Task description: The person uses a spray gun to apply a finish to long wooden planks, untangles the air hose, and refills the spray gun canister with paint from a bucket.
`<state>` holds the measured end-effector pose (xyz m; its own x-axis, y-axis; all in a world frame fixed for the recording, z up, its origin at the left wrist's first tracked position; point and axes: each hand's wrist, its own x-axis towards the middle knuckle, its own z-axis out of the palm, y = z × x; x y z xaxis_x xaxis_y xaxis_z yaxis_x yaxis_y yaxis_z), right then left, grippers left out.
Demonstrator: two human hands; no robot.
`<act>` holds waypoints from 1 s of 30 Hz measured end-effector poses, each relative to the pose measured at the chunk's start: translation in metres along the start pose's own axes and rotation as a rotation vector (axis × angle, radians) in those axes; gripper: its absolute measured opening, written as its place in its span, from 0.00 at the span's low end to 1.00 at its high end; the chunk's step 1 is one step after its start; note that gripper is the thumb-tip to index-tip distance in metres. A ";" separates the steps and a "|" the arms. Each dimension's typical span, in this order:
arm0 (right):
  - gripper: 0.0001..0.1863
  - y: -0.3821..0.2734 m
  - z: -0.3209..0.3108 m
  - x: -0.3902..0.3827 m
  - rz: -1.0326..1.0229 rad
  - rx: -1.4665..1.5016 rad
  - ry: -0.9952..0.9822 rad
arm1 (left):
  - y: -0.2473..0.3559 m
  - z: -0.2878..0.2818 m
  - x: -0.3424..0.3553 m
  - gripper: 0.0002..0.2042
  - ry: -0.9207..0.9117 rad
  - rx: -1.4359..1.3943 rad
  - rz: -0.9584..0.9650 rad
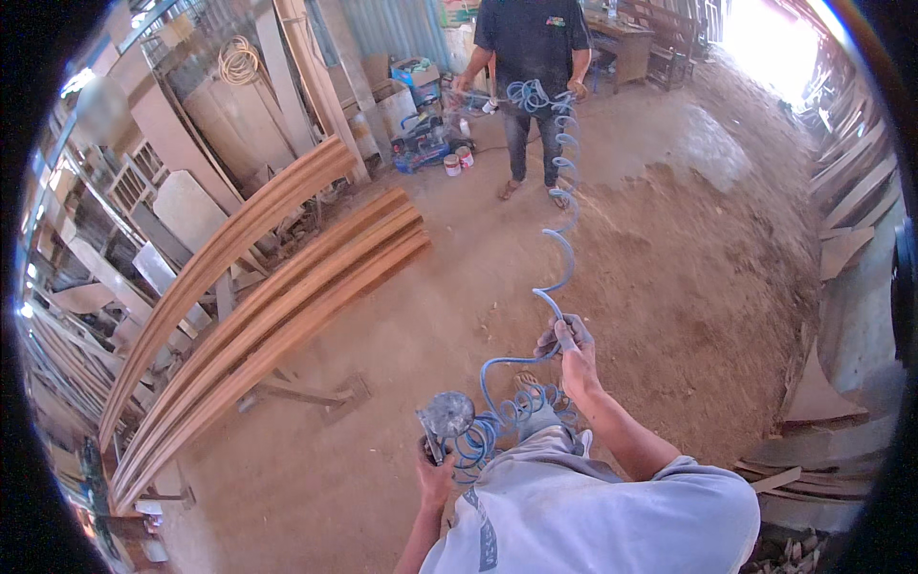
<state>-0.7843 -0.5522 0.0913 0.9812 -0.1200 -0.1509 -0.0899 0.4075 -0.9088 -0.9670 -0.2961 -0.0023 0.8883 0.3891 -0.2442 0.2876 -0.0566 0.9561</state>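
— Where is the blue coiled hose (521, 361), please, and in which direction does it run?
— It hangs in the air above the brown floor (382, 421). From the right hand (574, 346), its long axis goes away from the person, toward the far edge of the floor, up to a co-worker (534, 48), who holds a bundle of blue loops.
— And how are the fingers?
— The right ones pinch the hose against the thumb. The left hand (437, 471) is closed around a tool with a round grey disc (447, 414); this disc end points forward, away from the person.
— What is between the hands?
— More loops of the hose, just beside the tool. Toward the floor's left edge, well apart from both hands, long curved wooden pieces (316, 265) are lying side by side.
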 end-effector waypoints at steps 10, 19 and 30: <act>0.07 -0.008 -0.015 0.021 -0.009 0.024 0.094 | 0.013 0.010 0.025 0.24 0.005 0.012 0.033; 0.08 -0.015 -0.022 0.063 -0.010 -0.230 0.051 | 0.038 0.040 0.057 0.25 0.007 0.045 -0.081; 0.09 0.015 0.015 0.053 0.197 -0.429 -0.187 | 0.062 0.010 -0.008 0.18 0.236 -0.146 -0.168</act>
<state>-0.7306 -0.5389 0.0756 0.9488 0.1018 -0.2991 -0.3000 -0.0068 -0.9539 -0.9529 -0.3116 0.0570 0.7201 0.5855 -0.3724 0.3535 0.1522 0.9229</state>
